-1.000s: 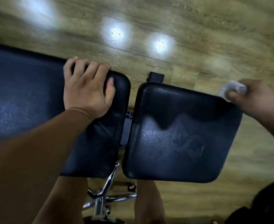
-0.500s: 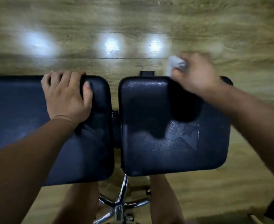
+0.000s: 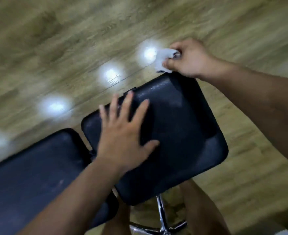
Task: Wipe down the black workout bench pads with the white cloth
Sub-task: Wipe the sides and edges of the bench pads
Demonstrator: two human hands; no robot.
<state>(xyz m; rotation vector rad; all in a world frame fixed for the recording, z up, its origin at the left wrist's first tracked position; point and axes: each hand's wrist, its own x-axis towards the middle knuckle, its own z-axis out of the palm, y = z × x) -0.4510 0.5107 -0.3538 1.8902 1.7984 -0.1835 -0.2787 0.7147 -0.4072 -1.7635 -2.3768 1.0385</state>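
The bench has two black pads: a short seat pad [image 3: 187, 133] in the middle and a long back pad [image 3: 29, 180] at the lower left. My left hand [image 3: 123, 133] lies flat on the seat pad's left half, fingers spread, holding nothing. My right hand [image 3: 189, 60] is at the seat pad's far right corner, closed on the crumpled white cloth [image 3: 163, 60], which touches that corner's edge. The view is tilted and blurred.
Wooden floor [image 3: 72, 48] with bright light reflections surrounds the bench. A chrome star-shaped base [image 3: 162, 223] shows under the seat pad, between my two legs [image 3: 201, 209].
My left hand left the back pad and now rests spread on the seat pad. My right hand carried the cloth along the far edge to the far right corner. The view has tilted.
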